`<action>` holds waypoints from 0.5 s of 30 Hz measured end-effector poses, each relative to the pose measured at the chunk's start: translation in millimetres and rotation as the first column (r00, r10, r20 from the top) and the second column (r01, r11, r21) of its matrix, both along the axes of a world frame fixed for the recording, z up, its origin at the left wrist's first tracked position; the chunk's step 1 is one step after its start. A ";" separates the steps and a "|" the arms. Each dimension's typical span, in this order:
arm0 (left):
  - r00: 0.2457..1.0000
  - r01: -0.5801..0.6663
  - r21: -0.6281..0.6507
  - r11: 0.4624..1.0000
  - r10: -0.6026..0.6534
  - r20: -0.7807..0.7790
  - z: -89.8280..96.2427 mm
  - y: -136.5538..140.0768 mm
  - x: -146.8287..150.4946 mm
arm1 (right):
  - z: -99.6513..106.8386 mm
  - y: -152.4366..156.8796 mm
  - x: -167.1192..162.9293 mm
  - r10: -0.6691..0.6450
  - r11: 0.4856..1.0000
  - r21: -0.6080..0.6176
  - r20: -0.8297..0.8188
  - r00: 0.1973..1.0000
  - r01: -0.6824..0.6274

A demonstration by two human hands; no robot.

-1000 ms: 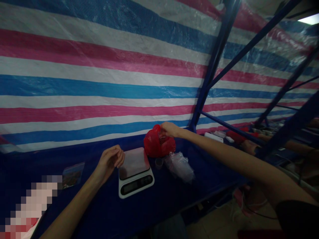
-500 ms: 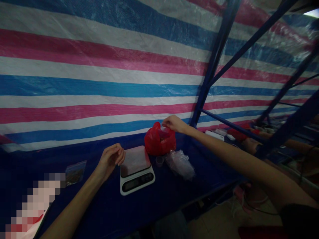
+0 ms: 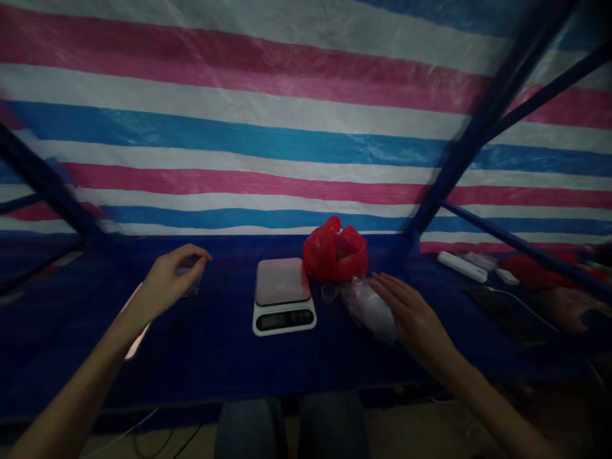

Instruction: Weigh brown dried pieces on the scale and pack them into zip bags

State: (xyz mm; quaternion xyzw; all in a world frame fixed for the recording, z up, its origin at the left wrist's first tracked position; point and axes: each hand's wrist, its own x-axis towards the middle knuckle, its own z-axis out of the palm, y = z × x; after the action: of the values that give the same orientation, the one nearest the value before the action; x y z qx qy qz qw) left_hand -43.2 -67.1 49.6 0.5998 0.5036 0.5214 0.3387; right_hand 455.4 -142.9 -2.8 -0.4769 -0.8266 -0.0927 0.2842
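Note:
My left hand (image 3: 173, 280) is over the left side of the blue table, its thumb and fingertips brought close together. Just behind and under it shows part of a small clear bag (image 3: 192, 287); whether the fingers grip anything is hidden. My right hand (image 3: 406, 306) has its fingers stretched out at the right edge of a bundle of clear plastic bags (image 3: 367, 309). Between the hands sits a white kitchen scale (image 3: 283, 290) with a bare plate and a dark display. An open red plastic bag (image 3: 335, 252) stands behind it, with a small clear cup (image 3: 329, 292) in front.
A phone-like flat object (image 3: 136, 341) lies under my left forearm. Blue metal posts (image 3: 440, 172) rise at both sides before a striped sheet (image 3: 248, 178). On the right are a white power strip (image 3: 461, 266), a cable and another person's hand (image 3: 568, 309).
My right hand has left the red bag's opening and come down to the clear bags. The left hand has moved away from the scale to the small bag. The view has turned and levelled.

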 end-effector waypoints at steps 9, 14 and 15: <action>0.405 -0.041 -0.084 0.996 -0.061 -0.912 -35.9 -1.5 -49.9 | -65.0 0.9 5.4 0.096 0.976 -0.207 0.168 0.981 -0.060; 0.291 -0.115 -0.087 0.990 -0.050 -0.956 -41.7 8.4 -33.0 | -47.2 7.5 6.2 0.016 0.997 -0.081 0.002 1.000 -0.016; 0.297 -0.130 -0.066 0.989 -0.024 -0.954 -40.7 9.3 -30.4 | -42.0 1.8 4.8 -0.019 0.999 -0.029 -0.075 0.997 0.017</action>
State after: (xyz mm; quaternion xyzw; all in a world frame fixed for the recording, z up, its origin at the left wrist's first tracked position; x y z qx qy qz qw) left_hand -73.6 -57.7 8.9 0.7515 0.6584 0.0420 -0.0041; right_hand 460.2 -141.2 -44.8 -0.4916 -0.8121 -0.0655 0.3074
